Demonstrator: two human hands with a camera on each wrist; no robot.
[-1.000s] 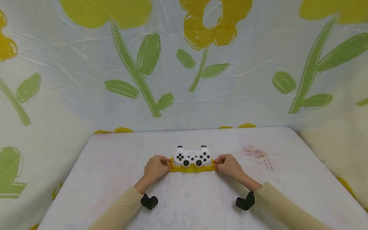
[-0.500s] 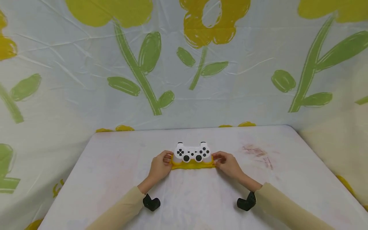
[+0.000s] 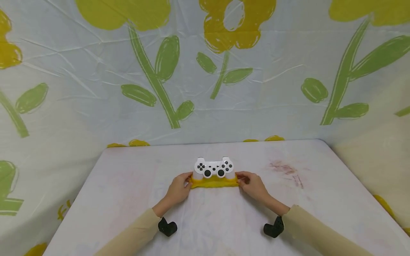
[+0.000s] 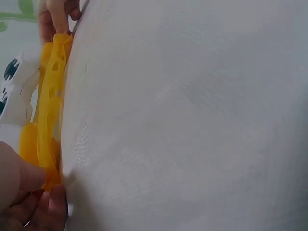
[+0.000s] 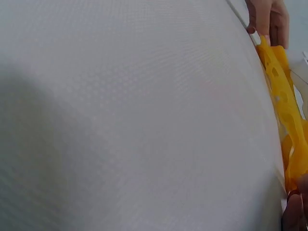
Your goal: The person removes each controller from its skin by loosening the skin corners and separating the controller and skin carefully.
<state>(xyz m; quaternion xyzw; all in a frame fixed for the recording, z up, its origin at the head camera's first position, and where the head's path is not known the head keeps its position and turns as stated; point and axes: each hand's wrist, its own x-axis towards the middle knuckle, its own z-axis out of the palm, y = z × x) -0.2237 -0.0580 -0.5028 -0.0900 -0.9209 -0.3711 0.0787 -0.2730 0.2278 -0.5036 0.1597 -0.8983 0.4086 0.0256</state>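
A white game controller (image 3: 214,166) with black buttons and thumbsticks stands upright mid-table in the head view. Around its two grip ends sits a thin yellow cover (image 3: 214,182), soft-looking and pierced with cutouts, as the left wrist view shows on the cover (image 4: 54,91). My left hand (image 3: 178,187) pinches the cover's left end between thumb and fingers. At the opposite end, my right hand (image 3: 254,185) pinches the cover too. The right wrist view catches the cover (image 5: 281,98) stretched lengthwise between both hands. Inside the cover, the controller's grip tips are hidden.
A pale cloth lies over the table (image 3: 134,185), with reddish stains (image 3: 285,169) on the right. A flower-printed sheet (image 3: 272,89) hangs behind and along both sides. Each wrist carries a small black device (image 3: 167,227).
Both hands have shifted slightly away from the body with the controller and cover. The controller has tilted so its black shoulder buttons no longer show, and the cover looks pulled further over the grips.
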